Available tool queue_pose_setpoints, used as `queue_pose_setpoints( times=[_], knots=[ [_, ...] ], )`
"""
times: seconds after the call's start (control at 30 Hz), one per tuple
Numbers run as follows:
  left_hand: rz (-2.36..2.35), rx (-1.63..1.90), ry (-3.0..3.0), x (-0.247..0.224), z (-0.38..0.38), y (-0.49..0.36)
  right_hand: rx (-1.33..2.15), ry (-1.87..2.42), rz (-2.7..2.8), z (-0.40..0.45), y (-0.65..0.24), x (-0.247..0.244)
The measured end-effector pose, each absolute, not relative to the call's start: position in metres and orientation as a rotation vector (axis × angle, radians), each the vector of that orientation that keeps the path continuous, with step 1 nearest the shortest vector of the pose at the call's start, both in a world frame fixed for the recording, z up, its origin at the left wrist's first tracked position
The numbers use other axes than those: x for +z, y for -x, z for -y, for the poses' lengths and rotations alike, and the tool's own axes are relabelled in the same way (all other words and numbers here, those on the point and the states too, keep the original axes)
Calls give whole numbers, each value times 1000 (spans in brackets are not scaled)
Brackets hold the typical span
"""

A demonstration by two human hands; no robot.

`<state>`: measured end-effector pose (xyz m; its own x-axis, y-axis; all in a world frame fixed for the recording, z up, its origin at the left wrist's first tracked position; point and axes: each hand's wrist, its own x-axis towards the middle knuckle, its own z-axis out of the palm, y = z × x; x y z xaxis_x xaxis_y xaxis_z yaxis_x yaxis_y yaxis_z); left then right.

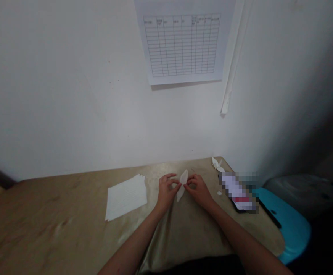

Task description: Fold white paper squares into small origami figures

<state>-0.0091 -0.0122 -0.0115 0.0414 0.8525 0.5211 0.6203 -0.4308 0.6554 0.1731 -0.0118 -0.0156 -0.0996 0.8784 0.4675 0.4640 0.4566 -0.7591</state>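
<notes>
A small folded piece of white paper (pixel 184 177), pointed at its top and bottom, is held between my two hands just above the tabletop. My left hand (pixel 168 189) pinches its left side between thumb and index finger, the other fingers loosely curled. From the right, my right hand (pixel 198 189) grips the opposite side in a similar pinch. The exact folds under my fingertips are too small to make out. To the left of my hands lies a stack of white paper sheets (pixel 127 196) with uneven edges.
A folded white paper figure (pixel 217 165) sits at the table's far right corner. Near it are a paper scrap (pixel 219 193) and a phone-like object with a blurred screen (pixel 237 193). A turquoise stool or chair (pixel 293 225) stands beside the brown-covered table (pixel 77 225). A printed grid sheet (pixel 185 47) hangs on the wall.
</notes>
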Motion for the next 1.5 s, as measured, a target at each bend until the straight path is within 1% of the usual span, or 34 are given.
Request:
queue_pose_setpoints(
  times=[0.83,1.17,1.33,1.5],
  knots=[
    [-1545,1310,-2135,-8,17,5,640,1196,1673,6,-173,-31],
    [-1534,1253,-2153,-8,18,6,608,1187,1663,7,-173,-29],
    [-1609,1191,-2122,-7,19,4,586,1203,1671,9,-172,-27],
    [-1641,1218,-2080,-5,20,1,589,1219,1667,10,-169,-25]
  ],
)
